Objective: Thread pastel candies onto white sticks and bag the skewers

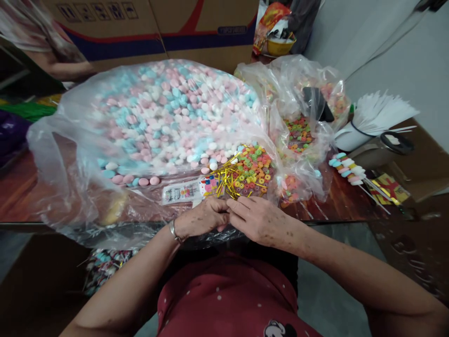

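The left hand (pixel 203 216) and the right hand (pixel 258 220) meet at the near edge of the table (pixel 356 206), which is of dark reddish wood with a glossy surface. Their fingertips are brought together, bent as in a pinch; I cannot tell what, if anything, is between them, because the fingers themselves cover this place. A smooth silver bracelet (pixel 174 231) goes around the left wrist.

Just beyond the fingers lie the ties (pixel 226 180), thin and shiny gold strips, spread in a loose fan. They lie partly over the rings (pixel 256 168), small sweets with holes, in orange, green, yellow and dull red. To the left of the ties is a flat packet (pixel 180 192), whitish, with coloured print.

Farther and to the left, a large bag (pixel 52 154) of thin, wrinkled clear plastic spreads wide, full of sweets (pixel 182 112), rounded and smooth, in pink, pale blue and white. On the right side, a white cup (pixel 352 136) holds many slender white sticks (pixel 382 112). Nearer than the cup, skewers (pixel 347 168) with soft-looking coloured pieces rest on the table.
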A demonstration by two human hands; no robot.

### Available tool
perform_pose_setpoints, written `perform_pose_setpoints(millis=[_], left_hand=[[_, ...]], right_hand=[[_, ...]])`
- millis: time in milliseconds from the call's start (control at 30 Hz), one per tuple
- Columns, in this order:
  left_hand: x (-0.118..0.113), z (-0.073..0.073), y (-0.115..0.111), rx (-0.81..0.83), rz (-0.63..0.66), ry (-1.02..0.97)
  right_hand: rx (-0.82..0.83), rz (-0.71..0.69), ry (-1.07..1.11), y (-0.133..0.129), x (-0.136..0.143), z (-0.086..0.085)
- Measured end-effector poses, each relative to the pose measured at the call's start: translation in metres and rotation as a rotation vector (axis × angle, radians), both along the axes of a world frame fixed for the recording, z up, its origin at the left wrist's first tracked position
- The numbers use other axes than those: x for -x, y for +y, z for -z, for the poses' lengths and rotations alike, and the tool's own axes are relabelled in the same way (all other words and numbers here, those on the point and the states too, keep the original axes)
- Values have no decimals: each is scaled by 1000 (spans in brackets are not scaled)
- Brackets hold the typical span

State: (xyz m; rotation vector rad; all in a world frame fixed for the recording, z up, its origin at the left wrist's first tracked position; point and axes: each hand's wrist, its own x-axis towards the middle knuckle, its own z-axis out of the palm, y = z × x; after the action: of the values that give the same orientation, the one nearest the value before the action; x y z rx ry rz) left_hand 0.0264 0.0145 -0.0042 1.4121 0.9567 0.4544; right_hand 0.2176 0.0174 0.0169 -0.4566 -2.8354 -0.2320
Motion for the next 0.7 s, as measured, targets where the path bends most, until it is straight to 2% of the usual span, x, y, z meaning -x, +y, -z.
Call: perform_pose_setpoints(millis=[67,200,433,600,700], left_hand=[[-1,-2,0,45,19,6],[-1,-6,-1,35,28,24],[-4,-6,0,38,102,52],[-6,-10,2,-21,145,145],[-5,-13,2,-40,155,180]], right_hand=[[35,-21,3,0,-1,1],[96,-30,7,-2,-4,1],[135,102,-8,-14,-3,2],[252,311,-59,-21,1,4],[258,335,-99,-22,3,1]])
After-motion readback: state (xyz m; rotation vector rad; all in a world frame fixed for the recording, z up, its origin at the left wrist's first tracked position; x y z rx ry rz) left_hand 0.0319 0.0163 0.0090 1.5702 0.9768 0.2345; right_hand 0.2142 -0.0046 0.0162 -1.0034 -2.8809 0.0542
